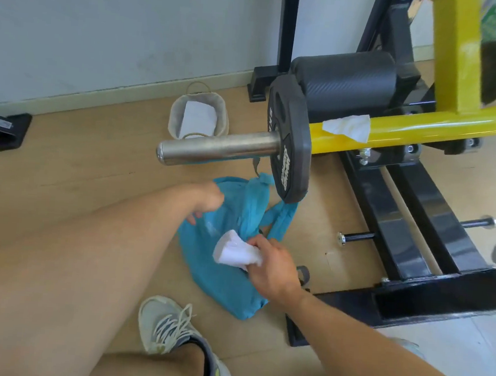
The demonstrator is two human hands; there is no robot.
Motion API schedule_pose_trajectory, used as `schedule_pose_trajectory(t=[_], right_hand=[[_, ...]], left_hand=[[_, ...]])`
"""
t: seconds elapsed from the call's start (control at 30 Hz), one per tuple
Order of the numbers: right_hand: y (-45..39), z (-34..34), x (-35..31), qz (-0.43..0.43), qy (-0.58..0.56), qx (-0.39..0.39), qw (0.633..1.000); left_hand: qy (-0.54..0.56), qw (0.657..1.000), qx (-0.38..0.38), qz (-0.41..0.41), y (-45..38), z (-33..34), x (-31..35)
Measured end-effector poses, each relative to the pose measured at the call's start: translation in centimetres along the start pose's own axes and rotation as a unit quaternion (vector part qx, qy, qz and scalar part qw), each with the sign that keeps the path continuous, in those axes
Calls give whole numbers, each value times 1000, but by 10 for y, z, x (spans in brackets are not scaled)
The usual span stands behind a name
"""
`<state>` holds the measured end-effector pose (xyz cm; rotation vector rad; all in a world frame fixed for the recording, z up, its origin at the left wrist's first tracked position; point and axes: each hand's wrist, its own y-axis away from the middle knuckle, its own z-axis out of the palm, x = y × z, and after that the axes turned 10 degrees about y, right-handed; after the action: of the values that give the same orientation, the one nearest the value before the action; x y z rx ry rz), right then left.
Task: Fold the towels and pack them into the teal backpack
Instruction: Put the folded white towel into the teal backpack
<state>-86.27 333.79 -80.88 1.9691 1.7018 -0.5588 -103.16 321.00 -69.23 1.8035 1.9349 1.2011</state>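
Item 1: my left hand (207, 202), fingers curled, gripping upper edge of teal backpack (222, 277).
Item 2: basket (198, 118) near wall, white towel (199, 117) inside.
Item 3: teal backpack, lying on wood floor (80, 159) under steel bar end, straps toward weight plate (289, 140).
Item 4: folded white towel (236, 250), over backpack, pinched in my right hand (273, 267).
Item 5: another white towel (348, 127) draped on yellow bar (424, 124).

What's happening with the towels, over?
Right hand grips folded white towel over teal backpack. Left hand holds backpack open. Another towel waits on yellow bar.
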Motion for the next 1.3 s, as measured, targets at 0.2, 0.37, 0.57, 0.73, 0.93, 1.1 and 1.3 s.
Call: schedule_pose_trajectory(t=[0.2,0.37,0.57,0.73,0.93,1.1,1.3], right_hand=[[70,-22,-37,-411,192,48,890],[84,-58,-58,-467,267,24,843],[99,-124,-90,-484,301,76,818],[125,-182,-132,-553,313,132,761],[136,-226,-129,-429,312,59,846],[135,-232,-105,-149,128,-210,958],[101,-256,-88,154,-484,-244,826]], left_hand=[[141,975,-119,-122,64,-16,-30],[-20,990,-129,-58,98,6,-29],[85,984,-142,-64,157,-7,6],[20,980,-194,-48,191,-13,4],[105,989,-88,47,198,-9,15],[181,956,95,210,178,-18,14],[10,930,147,337,168,-9,24]])
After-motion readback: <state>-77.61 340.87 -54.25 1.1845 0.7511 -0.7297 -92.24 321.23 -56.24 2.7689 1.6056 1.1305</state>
